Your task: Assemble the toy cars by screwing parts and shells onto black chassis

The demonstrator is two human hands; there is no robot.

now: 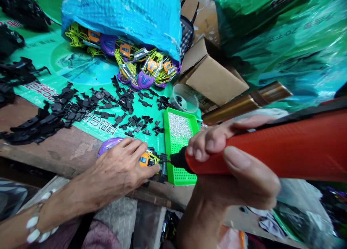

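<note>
My left hand is closed over a toy car body with orange, yellow and purple parts, pressing it against the table edge. Its purple end sticks out behind my knuckles. In my right hand is a red electric screwdriver, fingers wrapped round its barrel. The black nose and thin bit point left and reach the black part at the toy's end, by my left thumb. Whether the bit sits in a screw cannot be made out. Just behind the tip stands a green perforated tray with many small silvery screws.
Black plastic pieces lie scattered over the green sheet. A blue bag spills more toy bodies at the back. A clear round tub, a cardboard box and a brown tube stand behind the tray.
</note>
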